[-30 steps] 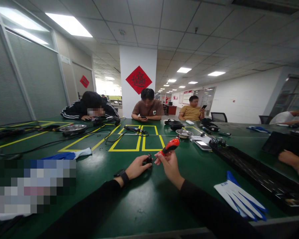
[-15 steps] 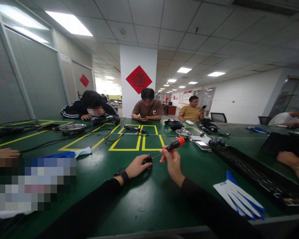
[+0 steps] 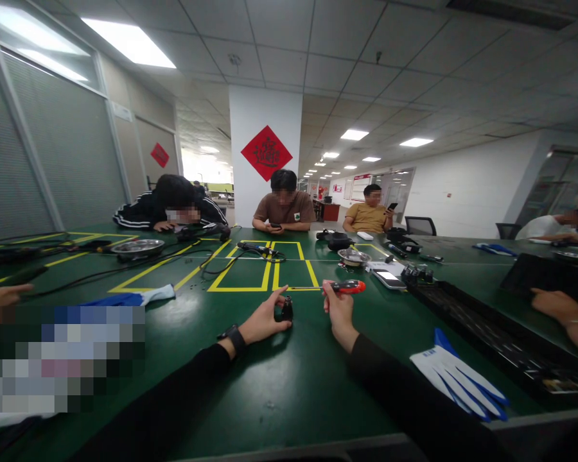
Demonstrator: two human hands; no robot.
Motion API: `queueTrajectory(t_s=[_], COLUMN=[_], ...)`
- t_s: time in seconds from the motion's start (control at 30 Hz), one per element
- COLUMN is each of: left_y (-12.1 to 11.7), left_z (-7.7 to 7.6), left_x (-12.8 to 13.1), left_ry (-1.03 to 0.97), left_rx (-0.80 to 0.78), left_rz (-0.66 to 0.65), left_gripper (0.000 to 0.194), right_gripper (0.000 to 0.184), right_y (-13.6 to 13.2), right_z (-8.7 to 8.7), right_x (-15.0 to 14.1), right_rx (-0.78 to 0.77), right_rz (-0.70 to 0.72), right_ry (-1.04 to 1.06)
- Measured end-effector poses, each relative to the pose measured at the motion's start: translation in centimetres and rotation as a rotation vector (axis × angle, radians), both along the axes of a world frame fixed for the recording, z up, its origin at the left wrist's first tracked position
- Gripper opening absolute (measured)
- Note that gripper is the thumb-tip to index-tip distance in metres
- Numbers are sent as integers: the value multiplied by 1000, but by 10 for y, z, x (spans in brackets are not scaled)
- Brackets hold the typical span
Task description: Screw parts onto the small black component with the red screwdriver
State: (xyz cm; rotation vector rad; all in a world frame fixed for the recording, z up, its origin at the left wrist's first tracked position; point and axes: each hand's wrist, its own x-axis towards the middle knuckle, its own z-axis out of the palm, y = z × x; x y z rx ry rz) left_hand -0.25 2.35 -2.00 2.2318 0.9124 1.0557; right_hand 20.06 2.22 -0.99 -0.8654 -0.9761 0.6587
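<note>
My left hand (image 3: 264, 321) rests on the green table (image 3: 279, 378) with its fingers pinched round a small black part (image 3: 286, 309) that stands on the surface. A little to the right, my right hand (image 3: 338, 309) is closed on a screwdriver with a red and black handle (image 3: 347, 287). The screwdriver lies roughly level, handle pointing right, and its tip is clear of the black part. Both my sleeves are black, and a dark watch sits on my left wrist.
White and blue gloves (image 3: 457, 375) lie at the right, beside a long black tray (image 3: 486, 333). Yellow tape rectangles (image 3: 270, 273), cables, metal bowls (image 3: 352, 256) and a phone (image 3: 388, 278) lie farther back. Three people sit across the table; other hands (image 3: 553, 305) reach in from both sides.
My right hand has drawn the screwdriver off the black part, moved it right and turned it level. My left hand stays on the part. A hand appeared at the left edge.
</note>
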Motion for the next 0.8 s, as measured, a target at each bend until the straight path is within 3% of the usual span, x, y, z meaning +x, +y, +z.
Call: queueTrajectory(t_s=[0.3,0.4,0.47,0.67,0.8], left_y=[2,12,23,53,55], left_z=[5,6,2,-21,-27], left_x=[-2,-8,-16,-39,-44], left_ry=[-6,-120,-195,-147,39], left_rx=[1,-34,-44,-128,-137], left_rz=[23,149,294,594,617], left_gripper=[76,48,39,39,34], right_gripper=[39,30,26,25,28], right_y=[4,6,7,6,5], right_z=[-11,-11,-10,-11,-11], right_x=[0,2,3,1,-2], right_rx=[-169,-214,-230,-236,-234], right_rz=[239,307,319,316,350], right_ry=[153,246,260,222,199])
